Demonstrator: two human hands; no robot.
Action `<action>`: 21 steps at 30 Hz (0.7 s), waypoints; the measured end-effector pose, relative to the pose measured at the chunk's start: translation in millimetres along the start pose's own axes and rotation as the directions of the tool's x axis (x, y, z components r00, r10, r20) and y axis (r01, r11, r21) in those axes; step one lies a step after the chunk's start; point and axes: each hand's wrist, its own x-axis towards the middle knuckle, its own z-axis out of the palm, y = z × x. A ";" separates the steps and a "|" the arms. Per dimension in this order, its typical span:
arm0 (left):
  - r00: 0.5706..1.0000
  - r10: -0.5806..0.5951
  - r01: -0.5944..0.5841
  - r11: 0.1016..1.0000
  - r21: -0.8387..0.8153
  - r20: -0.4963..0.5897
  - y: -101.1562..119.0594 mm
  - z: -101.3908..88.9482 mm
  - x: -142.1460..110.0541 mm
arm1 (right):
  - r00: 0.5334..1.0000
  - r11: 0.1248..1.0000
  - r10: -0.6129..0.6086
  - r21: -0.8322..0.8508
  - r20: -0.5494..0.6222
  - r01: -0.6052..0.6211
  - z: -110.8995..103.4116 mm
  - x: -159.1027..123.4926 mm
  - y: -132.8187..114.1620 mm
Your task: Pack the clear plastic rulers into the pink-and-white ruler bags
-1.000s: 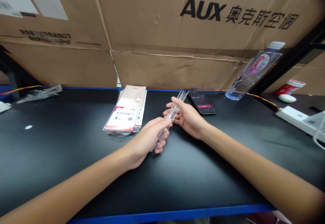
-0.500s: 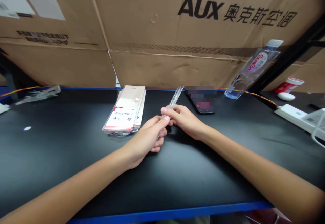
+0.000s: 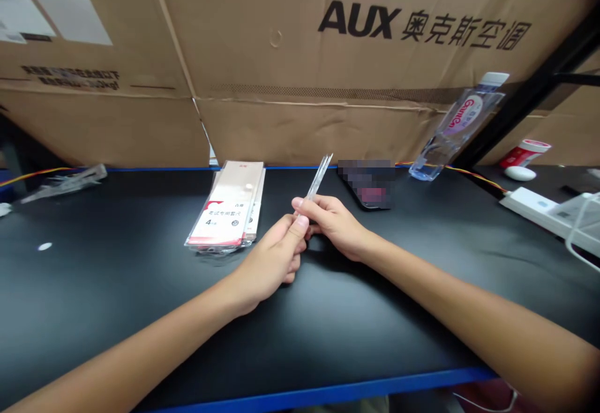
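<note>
Vs the first frame, the narrow clear plastic ruler (image 3: 319,177) has gone from slanting across both hands to standing steeper, tip pointing away from me and leaning slightly right. Less of it shows now, and the hands sit closer together, nearly touching. My right hand (image 3: 335,227) is grasping it between thumb and fingers. My left hand (image 3: 269,258) is curled, thumb pressed against the ruler's lower end, which is hidden in the grip.

Both hands sit well back from the front edge of the black, blue-edged counter (image 3: 117,288). Just left of the left hand is a stack of clear-bagged ruler sets with cream-and-red cards (image 3: 225,208). Just past the right hand is a black smartphone (image 3: 368,197), screen pixelated. Farther right, a clear plastic water bottle with a pink label (image 3: 457,129) stands tilted in front of a brown cardboard AUX carton (image 3: 281,57). A white power strip (image 3: 539,210) lies near the right edge.
</note>
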 end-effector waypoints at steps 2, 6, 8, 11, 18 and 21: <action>1.000 0.005 -0.005 1.000 -0.002 -0.006 0.4 0.0 0.0 | 1.000 1.000 -0.002 -0.003 0.003 0.002 0.2 -0.2 -0.4; 0.999 0.021 -0.021 1.000 0.004 -0.032 2.3 -0.4 0.1 | 1.000 1.000 -0.003 -0.016 0.013 0.003 -1.4 0.1 -1.8; 0.999 0.025 -0.024 1.000 0.013 -0.046 2.9 -0.5 0.3 | 0.999 1.000 0.004 0.014 0.039 -0.005 -2.9 0.2 -3.0; 0.998 0.034 -0.032 0.999 0.025 -0.054 2.4 -0.6 0.2 | 0.997 0.994 0.039 0.095 0.060 -0.045 -5.4 0.1 -4.7; 0.997 0.018 -0.011 0.996 0.091 -0.079 0.3 -1.5 -1.4 | 0.997 0.942 0.051 0.334 -0.059 -0.029 -10.4 4.5 -3.8; 0.998 -0.024 0.028 0.998 0.059 -0.064 1.0 -2.3 -2.0 | 0.985 0.930 0.027 0.365 -0.168 0.037 -12.3 7.9 -1.1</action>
